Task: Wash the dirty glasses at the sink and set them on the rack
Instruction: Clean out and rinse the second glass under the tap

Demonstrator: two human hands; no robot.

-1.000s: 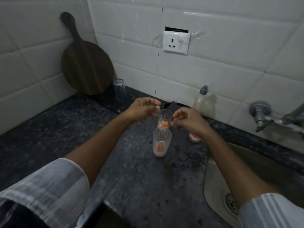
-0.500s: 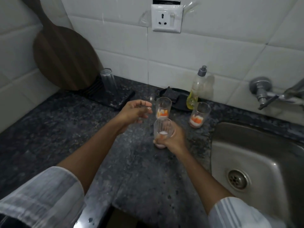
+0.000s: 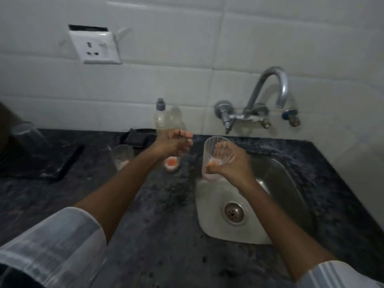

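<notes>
A ribbed glass (image 3: 216, 156) (pinkish dregs at its base) is gripped by the right hand (image 3: 232, 165), fingers wrapped round it, and held over the left edge of the sink (image 3: 280, 183). The left hand (image 3: 173, 144) is held loosely curled, grasping nothing, above the counter (image 3: 162, 204). Beyond it two more dirty glasses (image 3: 122, 155) are seen standing on the counter, one largely hidden by that hand.

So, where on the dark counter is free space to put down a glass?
The speckled dark stone counter is bare in front, between the left forearm and the steel sink. Behind it is crowded: two dirty ribbed glasses, the clear soap bottle and a black tray. The right hand holds a third glass over the sink's edge.
</notes>
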